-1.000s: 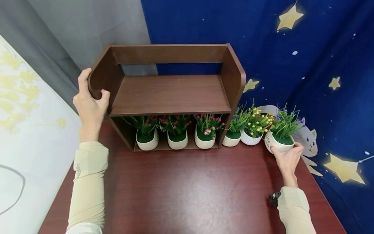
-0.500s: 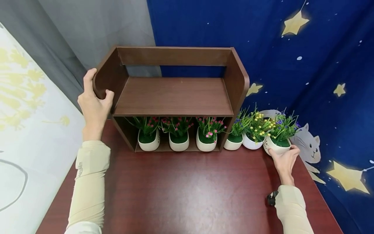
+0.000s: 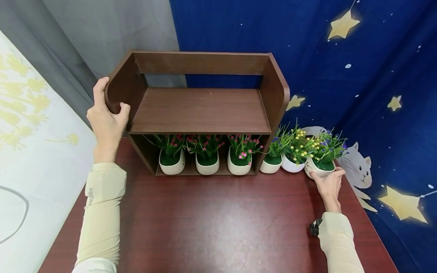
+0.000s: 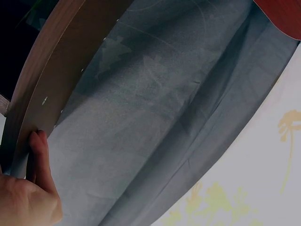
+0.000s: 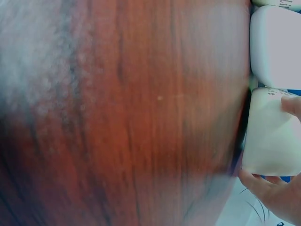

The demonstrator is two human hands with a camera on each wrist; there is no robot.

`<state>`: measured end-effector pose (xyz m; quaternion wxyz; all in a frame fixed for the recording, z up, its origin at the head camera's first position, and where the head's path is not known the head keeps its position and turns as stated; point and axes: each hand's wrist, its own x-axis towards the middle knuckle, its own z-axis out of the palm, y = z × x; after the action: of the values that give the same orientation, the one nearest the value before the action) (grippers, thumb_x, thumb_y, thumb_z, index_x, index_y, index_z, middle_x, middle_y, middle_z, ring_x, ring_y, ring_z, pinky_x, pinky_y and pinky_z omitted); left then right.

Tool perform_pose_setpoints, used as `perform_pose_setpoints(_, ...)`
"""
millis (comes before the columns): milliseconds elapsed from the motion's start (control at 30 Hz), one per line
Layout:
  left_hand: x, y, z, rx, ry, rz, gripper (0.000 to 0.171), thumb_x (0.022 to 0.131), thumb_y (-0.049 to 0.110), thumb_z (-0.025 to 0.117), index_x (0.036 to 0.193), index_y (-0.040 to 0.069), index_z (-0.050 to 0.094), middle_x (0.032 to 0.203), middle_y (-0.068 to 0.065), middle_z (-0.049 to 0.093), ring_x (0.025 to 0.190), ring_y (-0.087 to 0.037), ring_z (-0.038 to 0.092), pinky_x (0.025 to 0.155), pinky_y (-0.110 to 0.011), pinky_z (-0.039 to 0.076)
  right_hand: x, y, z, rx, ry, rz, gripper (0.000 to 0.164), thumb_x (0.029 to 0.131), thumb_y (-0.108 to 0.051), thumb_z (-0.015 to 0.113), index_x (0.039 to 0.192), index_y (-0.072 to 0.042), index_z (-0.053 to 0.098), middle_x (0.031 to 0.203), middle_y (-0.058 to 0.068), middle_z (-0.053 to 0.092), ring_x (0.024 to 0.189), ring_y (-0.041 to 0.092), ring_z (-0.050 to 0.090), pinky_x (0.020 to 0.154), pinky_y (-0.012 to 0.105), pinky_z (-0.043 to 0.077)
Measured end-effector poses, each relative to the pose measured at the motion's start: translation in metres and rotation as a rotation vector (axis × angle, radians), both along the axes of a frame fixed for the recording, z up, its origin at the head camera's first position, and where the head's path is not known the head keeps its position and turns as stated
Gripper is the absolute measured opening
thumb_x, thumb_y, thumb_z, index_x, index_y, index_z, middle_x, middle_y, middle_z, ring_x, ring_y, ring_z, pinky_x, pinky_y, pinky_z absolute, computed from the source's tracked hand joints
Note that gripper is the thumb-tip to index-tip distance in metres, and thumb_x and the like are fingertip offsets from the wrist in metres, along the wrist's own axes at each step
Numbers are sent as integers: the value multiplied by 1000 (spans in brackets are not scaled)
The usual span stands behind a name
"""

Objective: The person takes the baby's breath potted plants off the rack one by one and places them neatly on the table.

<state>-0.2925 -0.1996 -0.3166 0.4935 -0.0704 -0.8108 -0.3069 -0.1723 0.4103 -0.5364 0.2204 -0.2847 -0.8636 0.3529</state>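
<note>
My left hand (image 3: 108, 121) grips the left side panel of a dark brown two-tier shelf (image 3: 205, 110), fingers outside and thumb inside. In the left wrist view the fingers (image 4: 41, 155) lie against the panel's outer face. At the right, my right hand (image 3: 328, 186) holds a cream pot (image 3: 312, 168) with purple-flowered grass by its sides. In the right wrist view this pot (image 5: 273, 136) sits beside a white pot (image 5: 277, 47), the thumb on one side and fingers on the other. The white pot with yellow flowers (image 3: 300, 146) stands just left of it.
Several pots stand in a row: pink-flowered ones, such as the middle pot (image 3: 207, 165), inside the lower tier, and a purple-flowered pot (image 3: 271, 165) right outside the shelf. Behind hang a grey curtain (image 3: 112, 30) and a blue starry curtain (image 3: 222, 22). The red-brown table (image 3: 218, 220) spreads in front.
My right hand has moved the cream purple-flowered pot left and set it more upright, close against the yellow-flowered pot. My left hand keeps its grip on the shelf. The head view has shifted slightly.
</note>
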Motion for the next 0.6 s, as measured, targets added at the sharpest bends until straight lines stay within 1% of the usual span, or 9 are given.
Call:
perform_pose_setpoints(133,0,0,1,14,-18,1,54,78,11,57,130,23,49,104,-5,67,51,-22,35,55,-29,28,-4,0,-1,-10,16,4,86,73,-26,76,129,5,18,114,35,38,106,51,40,92,54,28)
perform_pose_setpoints(300,-1,-1,0,4,-7,-15,53,79,11,57,130,22,49,106,-7,66,52,-28,42,56,-28,29,-9,5,-1,-34,22,30,85,74,-21,74,130,5,16,118,35,36,111,48,37,96,51,26)
perform_pose_setpoints(433,0,0,0,15,-14,-14,53,79,11,56,130,24,49,107,-5,66,53,-32,44,57,-28,30,-10,7,0,-54,-2,58,85,75,-21,72,131,4,13,121,36,35,114,47,37,97,50,26)
perform_pose_setpoints(600,0,0,1,-3,-11,-19,52,80,12,56,131,22,49,108,-7,65,53,-32,44,57,-30,31,-8,6,0,-91,-39,53,89,76,-24,71,134,1,9,126,38,35,113,50,39,96,52,27)
